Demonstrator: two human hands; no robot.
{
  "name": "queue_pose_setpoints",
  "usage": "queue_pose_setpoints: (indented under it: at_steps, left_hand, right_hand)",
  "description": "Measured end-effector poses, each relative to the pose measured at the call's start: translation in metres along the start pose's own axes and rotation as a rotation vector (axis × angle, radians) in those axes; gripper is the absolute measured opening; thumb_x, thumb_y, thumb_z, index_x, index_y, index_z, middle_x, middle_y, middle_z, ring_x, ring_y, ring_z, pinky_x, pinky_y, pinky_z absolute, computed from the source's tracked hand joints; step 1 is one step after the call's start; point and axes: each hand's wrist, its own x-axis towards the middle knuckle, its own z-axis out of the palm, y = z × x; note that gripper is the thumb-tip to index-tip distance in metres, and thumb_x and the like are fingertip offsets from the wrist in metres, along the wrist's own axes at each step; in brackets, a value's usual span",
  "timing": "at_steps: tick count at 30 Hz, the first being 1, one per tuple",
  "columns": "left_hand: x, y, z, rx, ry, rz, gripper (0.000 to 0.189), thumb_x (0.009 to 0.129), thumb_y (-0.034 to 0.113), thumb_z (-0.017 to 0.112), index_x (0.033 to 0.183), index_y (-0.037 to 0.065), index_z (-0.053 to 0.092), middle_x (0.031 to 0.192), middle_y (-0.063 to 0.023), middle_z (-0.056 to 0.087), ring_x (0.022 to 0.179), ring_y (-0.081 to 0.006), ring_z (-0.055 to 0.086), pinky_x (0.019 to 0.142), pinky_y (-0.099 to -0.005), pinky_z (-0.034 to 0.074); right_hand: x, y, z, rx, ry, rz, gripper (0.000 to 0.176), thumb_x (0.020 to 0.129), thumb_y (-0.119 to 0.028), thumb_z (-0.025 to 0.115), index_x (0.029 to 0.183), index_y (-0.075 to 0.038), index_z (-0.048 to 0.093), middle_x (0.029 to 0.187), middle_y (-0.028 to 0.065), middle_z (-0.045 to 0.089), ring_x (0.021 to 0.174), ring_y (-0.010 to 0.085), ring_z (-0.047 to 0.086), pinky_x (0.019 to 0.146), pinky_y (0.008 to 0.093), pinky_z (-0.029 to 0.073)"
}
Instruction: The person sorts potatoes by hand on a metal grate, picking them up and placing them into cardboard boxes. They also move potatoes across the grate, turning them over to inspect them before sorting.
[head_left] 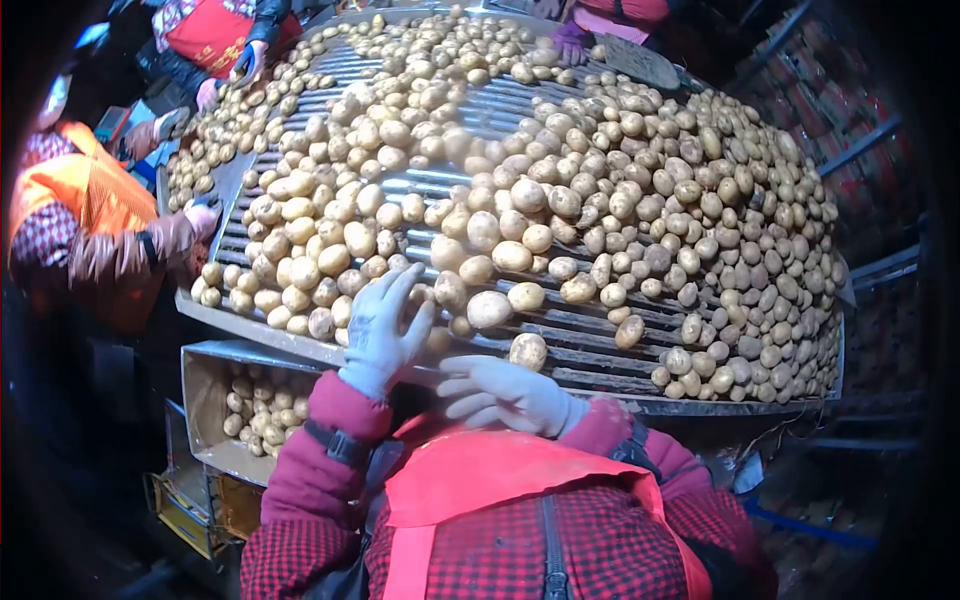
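Observation:
My left hand (384, 335), in a pale work glove, reaches over the near edge of a slatted metal sorting table (590, 357). Its fingers and thumb are apart, with no potato visible between them; potatoes lie close around the fingertips. My right hand (512, 394), gloved alike, hovers palm inward at the near edge, fingers stretched toward the left. It holds nothing that I can see. The closest potato (528, 351) to it lies on the slats just above. A large pale potato (489, 309) sits a little farther in.
Heaped potatoes (740, 230) cover much of the table's right side. Below the left edge stands a bin (205, 405) holding potatoes. A person in an orange vest (100, 190) works at the left; two others, one in a red apron (208, 40), stand at the far side.

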Motion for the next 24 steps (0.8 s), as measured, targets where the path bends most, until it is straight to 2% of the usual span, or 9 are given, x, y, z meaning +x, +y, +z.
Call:
queue_pose_setpoints:
  at_steps: [4, 6, 10, 13, 16, 17, 20, 23, 24]
  left_hand:
    - [0.052, -0.002, 0.020, 0.152, -0.236, -0.046, 0.052, 0.092, 0.033, 0.072, 0.136, 0.006, 0.061, 0.113, -0.0187, 0.070, 0.102, -0.0392, 0.068, 0.088, -0.0492, 0.052]
    - [0.070, -0.011, 0.042, 0.248, -0.302, -0.012, 0.053, 0.092, 0.035, 0.072, 0.135, 0.008, 0.061, 0.112, -0.0185, 0.071, 0.102, -0.0386, 0.069, 0.088, -0.0494, 0.053]
    - [0.102, -0.037, 0.050, 0.104, -0.558, -0.155, 0.043, 0.090, 0.037, 0.075, 0.126, 0.015, 0.066, 0.112, -0.0160, 0.072, 0.103, -0.0376, 0.069, 0.089, -0.0479, 0.055]
    - [0.099, -0.023, 0.036, 0.115, -0.523, -0.124, 0.038, 0.089, 0.031, 0.077, 0.121, 0.013, 0.068, 0.110, -0.0141, 0.071, 0.102, -0.0367, 0.069, 0.088, -0.0476, 0.055]
    - [0.088, -0.020, 0.037, -0.064, -0.537, -0.036, 0.038, 0.087, 0.026, 0.078, 0.120, 0.012, 0.068, 0.107, -0.0133, 0.070, 0.102, -0.0353, 0.068, 0.087, -0.0475, 0.054]
    - [0.078, -0.029, 0.044, -0.122, -0.558, -0.103, 0.042, 0.085, 0.022, 0.080, 0.123, 0.012, 0.067, 0.109, -0.0139, 0.070, 0.102, -0.0349, 0.068, 0.088, -0.0453, 0.054]
    - [0.071, 0.005, 0.046, -0.082, -0.545, -0.287, 0.046, 0.084, 0.022, 0.080, 0.126, 0.012, 0.067, 0.112, -0.0157, 0.070, 0.104, -0.0350, 0.068, 0.090, -0.0429, 0.054]
    - [0.066, -0.003, 0.060, -0.208, -0.457, -0.344, 0.054, 0.085, 0.024, 0.080, 0.135, 0.012, 0.064, 0.117, -0.0163, 0.071, 0.107, -0.0327, 0.068, 0.096, -0.0415, 0.053]
    - [0.063, -0.007, 0.063, -0.266, -0.410, -0.392, 0.056, 0.085, 0.025, 0.080, 0.137, 0.011, 0.063, 0.118, -0.0162, 0.071, 0.108, -0.0317, 0.068, 0.097, -0.0412, 0.053]
  right_hand:
    - [-0.018, -0.006, -0.042, 0.117, -0.026, -0.228, 0.060, 0.108, -0.034, 0.052, 0.160, -0.008, 0.034, 0.145, 0.0177, 0.054, 0.118, 0.0265, 0.065, 0.099, 0.0398, 0.054]
    - [-0.030, -0.020, -0.038, 0.011, 0.113, -0.271, 0.060, 0.109, -0.034, 0.050, 0.159, -0.006, 0.033, 0.144, 0.0178, 0.055, 0.118, 0.0271, 0.065, 0.098, 0.0399, 0.055]
    - [-0.037, -0.035, -0.044, -0.011, 0.217, -0.287, 0.060, 0.109, -0.035, 0.050, 0.158, -0.004, 0.033, 0.142, 0.0186, 0.055, 0.118, 0.0286, 0.065, 0.096, 0.0404, 0.056]
    - [-0.023, -0.040, -0.064, 0.085, 0.158, -0.360, 0.058, 0.110, -0.034, 0.049, 0.157, -0.003, 0.036, 0.141, 0.0199, 0.055, 0.118, 0.0288, 0.065, 0.094, 0.0387, 0.057]
    - [-0.012, -0.065, -0.065, -0.096, 0.313, -0.447, 0.056, 0.110, -0.033, 0.051, 0.155, -0.002, 0.040, 0.139, 0.0186, 0.057, 0.117, 0.0266, 0.066, 0.093, 0.0369, 0.057]
    - [0.001, -0.067, -0.074, -0.314, 0.399, -0.506, 0.053, 0.109, -0.032, 0.053, 0.154, -0.004, 0.044, 0.139, 0.0159, 0.060, 0.115, 0.0223, 0.066, 0.091, 0.0338, 0.058]
    - [0.037, -0.104, -0.069, -0.989, 0.628, -0.711, 0.054, 0.103, -0.032, 0.062, 0.150, -0.008, 0.050, 0.136, 0.0144, 0.062, 0.117, 0.0257, 0.064, 0.096, 0.0388, 0.054]
    - [0.086, -0.132, -0.087, -1.849, 0.709, -0.858, 0.059, 0.093, -0.035, 0.069, 0.145, -0.013, 0.053, 0.126, 0.0135, 0.064, 0.114, 0.0301, 0.062, 0.096, 0.0450, 0.049]
    - [0.096, -0.133, -0.084, -1.929, 0.701, -0.765, 0.060, 0.090, -0.036, 0.070, 0.143, -0.014, 0.054, 0.122, 0.0130, 0.064, 0.112, 0.0311, 0.061, 0.094, 0.0465, 0.048]
